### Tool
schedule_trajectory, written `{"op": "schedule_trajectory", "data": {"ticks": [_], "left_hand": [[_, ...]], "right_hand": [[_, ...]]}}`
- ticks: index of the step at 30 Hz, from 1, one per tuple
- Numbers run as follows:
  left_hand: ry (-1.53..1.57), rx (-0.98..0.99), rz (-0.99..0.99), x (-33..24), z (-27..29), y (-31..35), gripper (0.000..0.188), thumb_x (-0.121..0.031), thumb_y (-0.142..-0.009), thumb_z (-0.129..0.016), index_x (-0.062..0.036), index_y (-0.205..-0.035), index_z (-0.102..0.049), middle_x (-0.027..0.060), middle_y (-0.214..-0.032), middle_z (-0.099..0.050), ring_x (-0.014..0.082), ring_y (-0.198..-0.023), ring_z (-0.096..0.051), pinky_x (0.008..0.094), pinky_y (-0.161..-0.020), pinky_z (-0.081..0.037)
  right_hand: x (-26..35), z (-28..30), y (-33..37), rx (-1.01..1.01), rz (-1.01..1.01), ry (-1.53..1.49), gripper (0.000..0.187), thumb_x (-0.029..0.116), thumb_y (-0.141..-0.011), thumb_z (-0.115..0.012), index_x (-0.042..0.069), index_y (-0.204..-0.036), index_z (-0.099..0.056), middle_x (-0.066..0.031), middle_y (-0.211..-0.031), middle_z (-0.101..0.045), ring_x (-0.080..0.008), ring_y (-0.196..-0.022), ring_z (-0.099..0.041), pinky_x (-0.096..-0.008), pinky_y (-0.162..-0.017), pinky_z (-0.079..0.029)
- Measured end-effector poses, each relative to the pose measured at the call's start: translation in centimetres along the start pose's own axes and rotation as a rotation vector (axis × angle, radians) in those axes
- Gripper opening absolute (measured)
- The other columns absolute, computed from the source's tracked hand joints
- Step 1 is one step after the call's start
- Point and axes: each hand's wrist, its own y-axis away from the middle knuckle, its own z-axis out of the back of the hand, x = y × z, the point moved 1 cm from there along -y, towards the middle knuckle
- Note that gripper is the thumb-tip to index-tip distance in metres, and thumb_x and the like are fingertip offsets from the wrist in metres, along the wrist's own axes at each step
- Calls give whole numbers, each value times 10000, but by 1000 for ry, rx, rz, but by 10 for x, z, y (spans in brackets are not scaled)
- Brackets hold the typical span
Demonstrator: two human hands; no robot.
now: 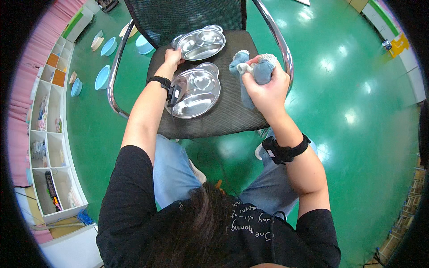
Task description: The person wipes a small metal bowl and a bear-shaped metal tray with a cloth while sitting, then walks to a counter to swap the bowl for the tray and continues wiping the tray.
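Two shiny metal divided plates with ear-shaped tabs rest on a black chair seat (232, 123). My left hand (173, 58) is closed at the left rim of the far plate (202, 46), its fingertips partly hidden. The near plate (196, 96) lies just below that one, partly behind my left wrist. In my right hand (269, 91), above the right side of the seat, is a bunched blue-grey cloth (264, 71) with white frilly edging. Part of the cloth hangs down below my thumb.
Curved metal armrests (111, 82) flank the seat, and a mesh backrest (187, 15) rises behind it. Several blue basins (103, 77) stand on the green floor (357, 147) to the left. White cubby shelves (57, 147) line the left wall. My knees are close to the seat's front edge.
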Motion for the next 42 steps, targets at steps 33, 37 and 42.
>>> {"op": "schedule_trajectory", "data": {"ticks": [33,37,42], "left_hand": [[-961,-43,-307,13,93,208,342,-383,-827,-616,-45,-797,-659,184,-828,-670,356,-818,-650,446,-709,-501],[-1034,-58,-344,4,89,213,326,-369,-825,-596,-50,-806,-664,189,-837,-668,365,-827,-646,453,-726,-504],[-798,-100,-365,-3,91,211,310,-323,-824,-596,-18,-802,-642,199,-804,-660,374,-783,-644,457,-700,-505]], "right_hand": [[-23,-82,10,147,39,81,245,198,-688,-747,56,-847,-628,-106,-763,-686,-207,-710,-686,-321,-674,-522],[-32,-72,8,130,39,140,234,193,-693,-749,60,-850,-636,-90,-776,-685,-159,-723,-669,-298,-683,-514],[-27,-66,5,156,-78,69,206,151,-708,-741,40,-848,-637,-38,-771,-676,-103,-719,-626,-262,-690,-503]]}}
